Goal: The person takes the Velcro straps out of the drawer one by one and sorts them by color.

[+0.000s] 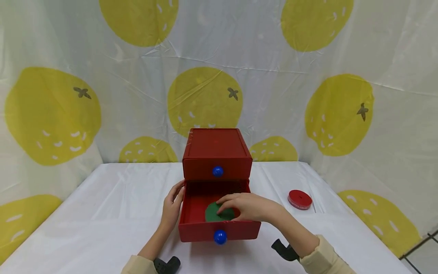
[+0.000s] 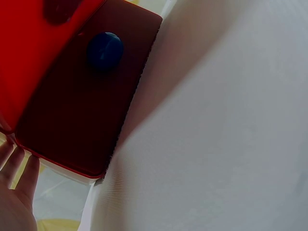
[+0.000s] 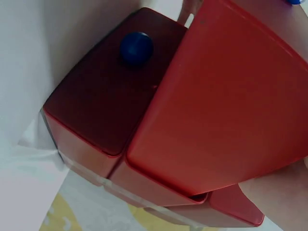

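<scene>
A red drawer chest (image 1: 216, 142) with round blue knobs stands on the table; a red drawer (image 1: 196, 228) is pulled out below the shut top one. Inside this drawer lies a flat, round green disc (image 1: 211, 215). My right hand (image 1: 244, 205) reaches over the drawer's right side and pinches the disc, fingertips near its middle and thumb at its right edge. My left hand (image 1: 172, 205) rests along the drawer's left side, its fingers (image 2: 29, 175) straight against the red wall. The right wrist view shows a lower drawer (image 3: 103, 89) shut; the pulled-out drawer hides the disc there.
On the table to the right lies a red roll of ribbon or tape (image 1: 300, 199). A white cloth (image 1: 113, 217) covers the table. Behind hangs a pale curtain (image 1: 263, 95) with yellow fruit prints.
</scene>
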Available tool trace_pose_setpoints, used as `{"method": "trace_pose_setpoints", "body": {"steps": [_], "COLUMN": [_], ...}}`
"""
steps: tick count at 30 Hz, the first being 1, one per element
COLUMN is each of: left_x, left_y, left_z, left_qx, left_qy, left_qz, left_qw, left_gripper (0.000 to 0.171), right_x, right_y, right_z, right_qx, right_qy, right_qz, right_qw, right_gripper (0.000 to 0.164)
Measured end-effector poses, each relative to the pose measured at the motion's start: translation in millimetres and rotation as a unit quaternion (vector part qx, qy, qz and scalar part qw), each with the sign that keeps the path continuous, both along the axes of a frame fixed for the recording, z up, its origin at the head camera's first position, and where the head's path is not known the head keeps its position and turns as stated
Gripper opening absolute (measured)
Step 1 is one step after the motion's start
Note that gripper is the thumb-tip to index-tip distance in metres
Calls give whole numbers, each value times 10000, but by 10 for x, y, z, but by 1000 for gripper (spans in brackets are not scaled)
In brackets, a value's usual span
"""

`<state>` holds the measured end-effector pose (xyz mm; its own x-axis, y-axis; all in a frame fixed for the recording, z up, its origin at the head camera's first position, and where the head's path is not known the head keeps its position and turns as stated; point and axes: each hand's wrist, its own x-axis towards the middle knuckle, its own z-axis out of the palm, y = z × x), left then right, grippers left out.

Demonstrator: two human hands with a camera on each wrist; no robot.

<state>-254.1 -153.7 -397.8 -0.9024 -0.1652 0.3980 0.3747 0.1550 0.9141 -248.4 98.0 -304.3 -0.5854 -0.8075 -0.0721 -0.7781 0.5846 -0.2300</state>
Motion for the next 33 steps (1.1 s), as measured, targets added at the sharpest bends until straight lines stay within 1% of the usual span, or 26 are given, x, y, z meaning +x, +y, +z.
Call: {"method": "trace_pose_setpoints", "body": {"steps": [3,6,12,21,28,33], "left_x": [66,86,85,80,80,70], "left_y": [26,37,51,43,38,39], "left_z": [65,88,81,107,111,92], "left_qx": [-88,-116,-6,-83,-76,-87], "left_qy": [-46,-89,-129,-76,-30,-50], "left_qz": [47,73,12,41,27,31], "left_qw": [9999,9999,9999,9999,10000,9999], "left_gripper": [35,35,35,34,34,35], "right_x": [0,-9,-11,-19,-31,-33], "right_y": [-29,-56,-73,-77,-95,-104], "right_z": [-12,-19,-51,-52,-47,-47], "right_qx": [-33,-84,-195,-222,-111,-82], "right_qy": [3,-87,-259,-157,-112,-204], "right_qz": [-3,-66,-132,8,-55,-85], "right_qw": [10000,9999,9994,9996,9999,9997], "right_gripper": [34,35,30,28,26,25]}}
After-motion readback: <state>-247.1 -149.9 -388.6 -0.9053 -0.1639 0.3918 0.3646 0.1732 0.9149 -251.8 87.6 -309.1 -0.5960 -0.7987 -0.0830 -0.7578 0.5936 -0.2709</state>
